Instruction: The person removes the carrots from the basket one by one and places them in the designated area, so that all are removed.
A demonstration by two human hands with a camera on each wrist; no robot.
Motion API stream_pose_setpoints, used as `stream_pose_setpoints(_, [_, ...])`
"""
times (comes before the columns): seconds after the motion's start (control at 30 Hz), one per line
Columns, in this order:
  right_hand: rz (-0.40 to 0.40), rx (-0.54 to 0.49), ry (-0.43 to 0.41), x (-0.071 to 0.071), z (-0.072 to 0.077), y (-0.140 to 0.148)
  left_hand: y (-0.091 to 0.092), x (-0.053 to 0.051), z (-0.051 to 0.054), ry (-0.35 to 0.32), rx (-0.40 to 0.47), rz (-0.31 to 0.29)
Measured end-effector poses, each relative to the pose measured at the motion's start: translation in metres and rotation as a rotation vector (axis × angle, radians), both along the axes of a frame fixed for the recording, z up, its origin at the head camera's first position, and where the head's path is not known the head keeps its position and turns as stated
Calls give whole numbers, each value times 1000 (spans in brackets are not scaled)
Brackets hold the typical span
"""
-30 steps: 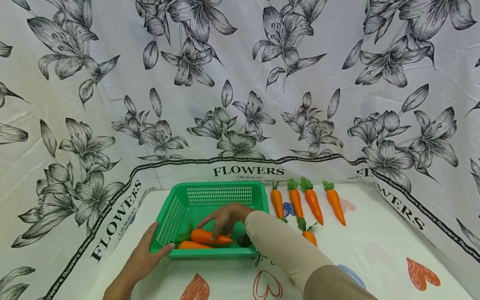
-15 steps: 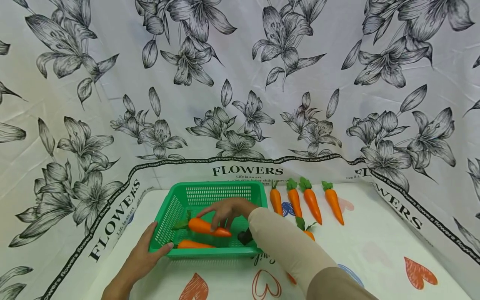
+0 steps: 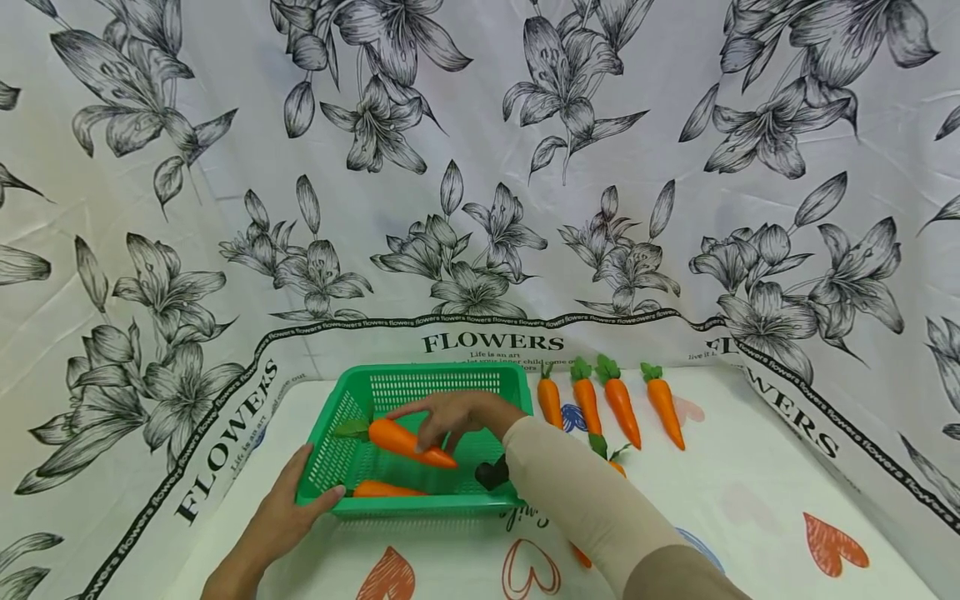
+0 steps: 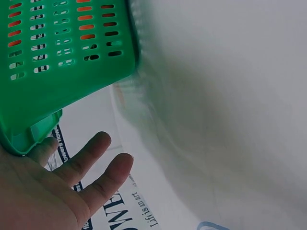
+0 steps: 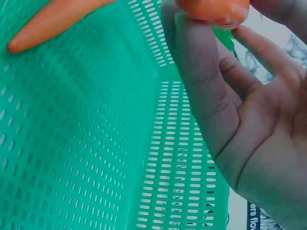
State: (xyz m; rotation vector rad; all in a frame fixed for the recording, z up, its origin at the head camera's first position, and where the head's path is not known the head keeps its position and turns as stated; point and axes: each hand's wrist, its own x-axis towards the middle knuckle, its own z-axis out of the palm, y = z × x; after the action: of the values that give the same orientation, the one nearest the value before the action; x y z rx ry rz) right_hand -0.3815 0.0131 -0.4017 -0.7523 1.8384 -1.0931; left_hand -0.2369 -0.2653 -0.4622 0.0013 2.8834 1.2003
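Observation:
A green slotted plastic basket (image 3: 442, 505) stands on the table. At its front left corner is my left hand (image 3: 288, 500), thumb on the rim; in the left wrist view, fingers (image 4: 108, 179) extend straight and spread below the basket wall. My right hand (image 3: 467, 417) reaches inside and pinches an orange carrot (image 3: 392, 436) with green leaves, raised above the basket floor, its tip toward the front right. The right wrist view shows only part of that held carrot (image 5: 213, 9). Another carrot (image 3: 386, 488) lies along the front wall, partly hidden by the rim.
Several carrots (image 3: 618, 412) with leafy tops lie on the table right of the basket; my right sleeve (image 3: 581, 496) partly covers one. Something dark (image 3: 491, 473) shows beneath the right wrist. A flower-printed cloth (image 3: 480, 250) hangs close behind the basket.
My right hand has lifted the carrot and shifted it slightly left and toward the back, away from the carrot at the front wall. My left hand stays at the basket corner.

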Motion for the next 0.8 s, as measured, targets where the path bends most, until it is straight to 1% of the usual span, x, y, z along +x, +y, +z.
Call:
stream_pose_setpoints(0.2, [2,-81,-41,3,5,5,-1,-1,0,11,6,-4])
stream_pose_setpoints(0.33, [-8,-149,-49,7,9,10,-1,-1,-1,11,17,-5])
stream_pose_setpoints(0.53, [-44,-273,-67,20,12,16,0,0,-2,8,6,-2])
stream_pose_setpoints(0.8, [-132,-386,-81,38,13,21,0,1,-1,13,12,-7])
